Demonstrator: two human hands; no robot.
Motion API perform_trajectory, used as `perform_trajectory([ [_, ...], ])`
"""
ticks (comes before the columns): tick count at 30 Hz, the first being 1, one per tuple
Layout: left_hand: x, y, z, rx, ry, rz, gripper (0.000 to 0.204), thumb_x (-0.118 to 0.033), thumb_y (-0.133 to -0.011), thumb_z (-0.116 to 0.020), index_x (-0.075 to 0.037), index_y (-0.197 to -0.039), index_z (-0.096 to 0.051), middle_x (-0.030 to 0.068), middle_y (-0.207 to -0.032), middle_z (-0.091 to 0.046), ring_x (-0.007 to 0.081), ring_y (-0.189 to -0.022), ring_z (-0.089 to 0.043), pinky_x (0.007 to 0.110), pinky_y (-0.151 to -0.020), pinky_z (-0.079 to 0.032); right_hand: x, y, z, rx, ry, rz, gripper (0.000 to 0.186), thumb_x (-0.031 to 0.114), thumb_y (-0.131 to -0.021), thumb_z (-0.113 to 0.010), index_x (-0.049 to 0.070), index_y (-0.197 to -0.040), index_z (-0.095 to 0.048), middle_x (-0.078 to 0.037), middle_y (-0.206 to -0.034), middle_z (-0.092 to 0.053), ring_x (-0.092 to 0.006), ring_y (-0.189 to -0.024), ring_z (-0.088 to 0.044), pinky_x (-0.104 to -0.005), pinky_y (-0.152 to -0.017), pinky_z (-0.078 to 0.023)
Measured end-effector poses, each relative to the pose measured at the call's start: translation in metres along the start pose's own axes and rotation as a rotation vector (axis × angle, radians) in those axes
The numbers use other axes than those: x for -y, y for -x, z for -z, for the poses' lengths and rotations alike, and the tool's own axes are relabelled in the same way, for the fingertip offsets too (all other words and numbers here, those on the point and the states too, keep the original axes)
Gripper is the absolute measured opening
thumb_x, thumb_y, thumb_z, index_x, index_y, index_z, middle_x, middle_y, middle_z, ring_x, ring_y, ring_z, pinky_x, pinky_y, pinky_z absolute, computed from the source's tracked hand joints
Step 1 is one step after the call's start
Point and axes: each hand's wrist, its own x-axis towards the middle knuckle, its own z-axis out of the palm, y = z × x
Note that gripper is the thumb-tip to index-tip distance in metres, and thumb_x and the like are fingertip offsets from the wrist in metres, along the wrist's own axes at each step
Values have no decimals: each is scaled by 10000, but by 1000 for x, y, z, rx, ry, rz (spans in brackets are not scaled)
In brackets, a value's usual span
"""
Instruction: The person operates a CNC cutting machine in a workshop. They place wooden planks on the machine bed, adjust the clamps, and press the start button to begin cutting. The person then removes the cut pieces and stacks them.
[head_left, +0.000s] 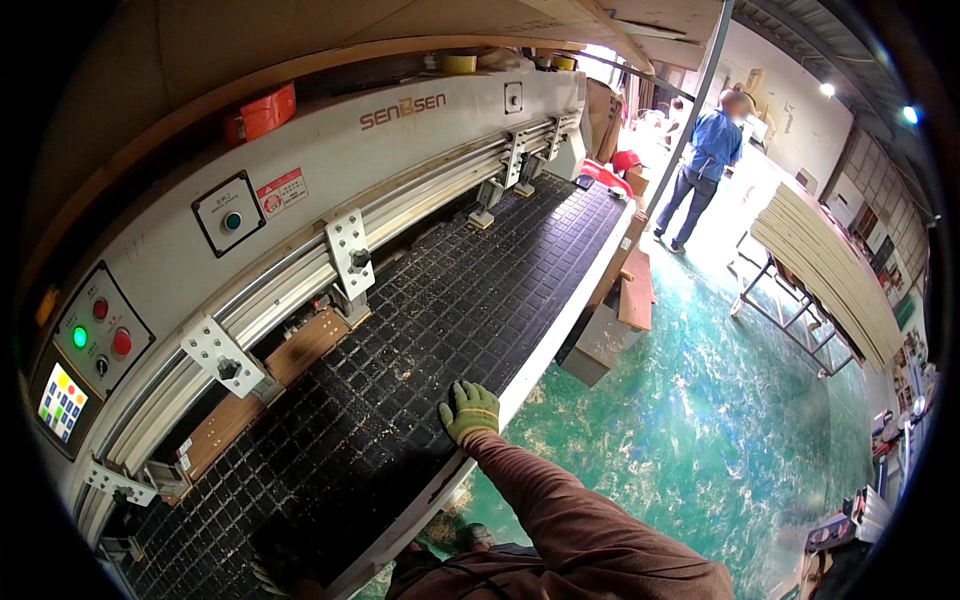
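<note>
Along the near edge, head view: your right hand (470, 412), in a green glove, lies palm down on the black gridded belt (440, 300) beside its pale side rail (543, 368).
Right grip: released; your fingers lie spread over the belt and grasp nothing.
Left grip: your left hand (275, 574) is a dim shape in shadow at the lower edge, so you cannot tell whether it is clenched or holding anything.
Belt: it runs from lower left to upper right in front of you, dusted with pale chips.
Brown boards: two strips (307, 346) sit along the belt's far side, below the perforated brackets (349, 254).
Machine: grey housing (400, 135) rises behind the belt; the control panel (103, 325) has a lit green button, and a lit screen (62, 403) sits below it.
To your right: green floor (680, 450), a rack stacked with pale panels (825, 270), and a person in blue (713, 150) standing farther off.
</note>
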Motion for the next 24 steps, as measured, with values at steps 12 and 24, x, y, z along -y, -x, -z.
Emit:
perform_trajectory([
  [12,1,7,21,97,-20,-30,797,-706,-1081,-301,-162,-1660,-365,106,-1740,-299,304,-1614,-241,581,-1266,-226,-3,-1,-10,-62,-55,14,694,542,-999,-553,92,-1528,-547,-149,-1580,-533,-356,-1480,-453,-502,-1239,-306],
  [24,0,8,23,80,-7,-19,806,-716,-1076,-300,-162,-1655,-383,101,-1727,-329,298,-1598,-279,560,-1266,-226,-1,-2,-8,-41,-50,14,697,544,-1001,-547,93,-1532,-544,-157,-1583,-529,-359,-1480,-452,-504,-1238,-307],
])
